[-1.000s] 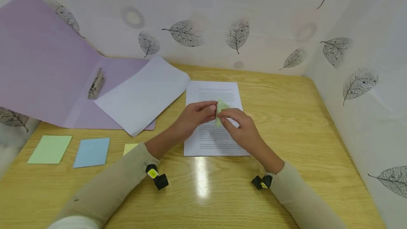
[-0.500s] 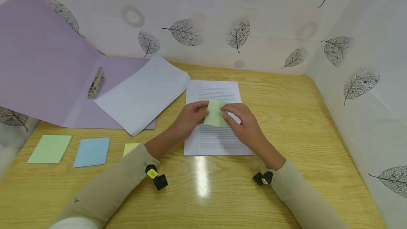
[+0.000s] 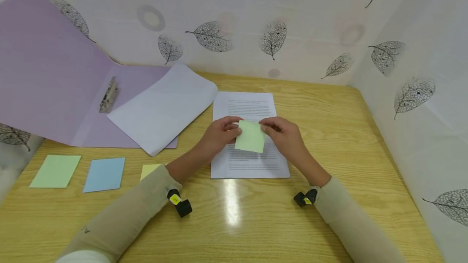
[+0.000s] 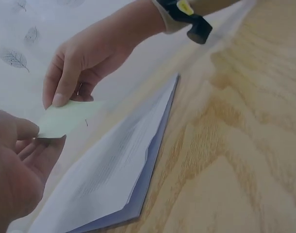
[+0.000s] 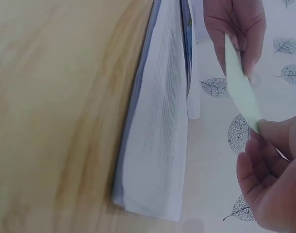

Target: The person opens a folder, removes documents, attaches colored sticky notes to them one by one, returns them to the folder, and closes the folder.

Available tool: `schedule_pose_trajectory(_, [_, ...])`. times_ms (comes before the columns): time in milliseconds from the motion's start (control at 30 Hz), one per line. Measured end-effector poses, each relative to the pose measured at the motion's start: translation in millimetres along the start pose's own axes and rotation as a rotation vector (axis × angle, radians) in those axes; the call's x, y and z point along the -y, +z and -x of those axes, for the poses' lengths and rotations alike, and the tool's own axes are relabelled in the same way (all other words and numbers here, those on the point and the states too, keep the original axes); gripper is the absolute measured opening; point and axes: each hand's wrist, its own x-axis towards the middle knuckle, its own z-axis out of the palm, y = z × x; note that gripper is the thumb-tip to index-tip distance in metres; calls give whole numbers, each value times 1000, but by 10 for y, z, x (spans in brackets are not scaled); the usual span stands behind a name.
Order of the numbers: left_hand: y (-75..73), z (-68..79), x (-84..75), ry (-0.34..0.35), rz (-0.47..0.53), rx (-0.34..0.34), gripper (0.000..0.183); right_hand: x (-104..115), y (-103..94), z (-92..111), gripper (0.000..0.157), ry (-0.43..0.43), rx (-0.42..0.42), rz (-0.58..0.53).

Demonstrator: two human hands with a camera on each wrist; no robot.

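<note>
A pale green sticky note (image 3: 250, 136) is held up over a printed document (image 3: 252, 167), facing the head camera almost flat. My left hand (image 3: 217, 136) pinches its left edge between thumb and fingers. At the upper right corner, my right hand (image 3: 287, 136) grips it the same way. The left wrist view shows the note (image 4: 65, 119) stretched between both hands, above the pages. Seen from the right wrist, the note (image 5: 241, 90) appears nearly edge-on, and the document (image 5: 155, 145) lies on the table with a bluish layer beneath its sheets.
On the left stands an open purple folder (image 3: 55, 64) with a metal clip (image 3: 109, 95) and a loose white sheet (image 3: 164, 111). Green (image 3: 55, 171), blue (image 3: 104, 174) and yellow (image 3: 149, 170) sticky pads lie in front, the yellow partly under the left sleeve.
The sticky note has turned from edge-on to face the head camera. My right hand has shifted slightly right and now grips the note's upper right corner; my left hand keeps its hold.
</note>
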Motion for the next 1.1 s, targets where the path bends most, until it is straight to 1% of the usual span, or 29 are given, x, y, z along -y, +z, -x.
schedule_pose_trajectory(133, [-32,-47,28,39,-137,-44,22,-26,-14,-33,18,76,65,6])
schedule_pose_trajectory(200, [-57,-66,41,51,-266,-46,19,-53,-6,-58,16,97,98,40])
schedule_pose_trajectory(333, [-114,-96,82,66,-567,-34,18,-144,45,-120,11,114,181,135])
schedule_pose_trajectory(367, [-125,-98,88,64,-627,-30,18,-164,60,-137,11,113,201,160])
schedule_pose_trajectory(433, [-140,-103,102,57,-703,-19,18,-196,86,-166,10,122,235,189])
schedule_pose_trajectory(533, [-143,-111,114,42,-773,-5,18,-214,111,-196,10,134,265,219])
schedule_pose_trajectory(633, [-130,-123,120,34,-832,-9,17,-223,127,-217,10,142,284,225])
schedule_pose_trajectory(767, [-107,-160,149,51,-934,-13,15,-241,133,-231,11,140,288,244])
schedule_pose_trajectory(833, [-96,-181,162,60,-969,-15,14,-263,132,-232,11,135,283,257])
schedule_pose_trajectory(933, [-90,-197,159,64,-978,-27,14,-289,134,-231,11,128,278,267])
schedule_pose_trajectory(1100, [-92,-201,136,48,-963,-36,14,-321,149,-240,12,131,279,268])
